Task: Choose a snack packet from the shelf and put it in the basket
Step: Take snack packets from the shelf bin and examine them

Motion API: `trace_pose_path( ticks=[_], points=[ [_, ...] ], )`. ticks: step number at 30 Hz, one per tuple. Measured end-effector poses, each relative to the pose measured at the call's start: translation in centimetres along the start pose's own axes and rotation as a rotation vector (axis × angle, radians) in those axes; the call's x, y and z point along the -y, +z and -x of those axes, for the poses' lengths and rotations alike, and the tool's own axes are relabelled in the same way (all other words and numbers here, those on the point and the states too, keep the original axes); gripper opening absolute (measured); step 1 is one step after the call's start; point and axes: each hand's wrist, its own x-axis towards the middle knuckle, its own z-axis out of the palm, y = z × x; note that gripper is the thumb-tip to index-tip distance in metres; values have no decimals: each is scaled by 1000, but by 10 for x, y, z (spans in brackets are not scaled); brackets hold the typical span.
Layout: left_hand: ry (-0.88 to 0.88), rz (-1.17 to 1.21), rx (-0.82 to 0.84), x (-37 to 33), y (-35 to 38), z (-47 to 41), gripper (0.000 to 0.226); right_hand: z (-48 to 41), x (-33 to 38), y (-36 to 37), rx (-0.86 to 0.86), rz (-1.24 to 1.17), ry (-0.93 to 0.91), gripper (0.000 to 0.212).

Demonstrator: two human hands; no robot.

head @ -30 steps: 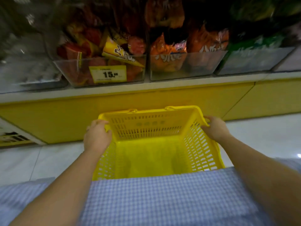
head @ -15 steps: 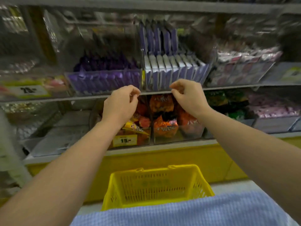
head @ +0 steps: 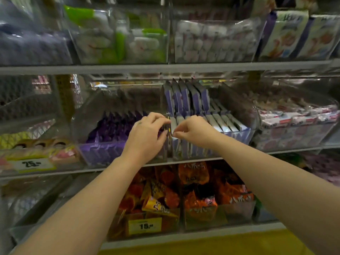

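Left grip (head: 147,137): fingers curled at the clear divider beside the row; hold on anything unclear, probably steadying.
Right grip (head: 195,131): narrowed to a thumb-and-forefinger pinch on the top edge of the front snack packet (head: 173,123).
Packet position: upright in its bin on the middle shelf (head: 184,160), top edge exposed, hence the pinch from above.
Basket: out of view.

On the grey metal shelf (head: 294,149), clear plastic bins (head: 88,115): purple packets (head: 110,129) at nine o'clock, pink packets (head: 294,116) at three o'clock.
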Motion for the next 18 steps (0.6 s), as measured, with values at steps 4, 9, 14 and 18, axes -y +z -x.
trace_pose_path(
  ticks=[4, 9, 14, 18],
  points=[
    [21, 64, 35, 9, 5, -3, 40, -10, 1, -12, 177, -14, -15, 25],
    [16, 124, 69, 13, 10, -6, 44, -19, 3, -27, 443, 136, -59, 29],
    [23, 145, 46, 15, 17, -2, 46, -18, -1, -19, 324, 297, -198, 20],
    [24, 151, 18, 15, 19, -2, 46, -18, -4, -17, 264, 247, -217, 13]
  ],
)
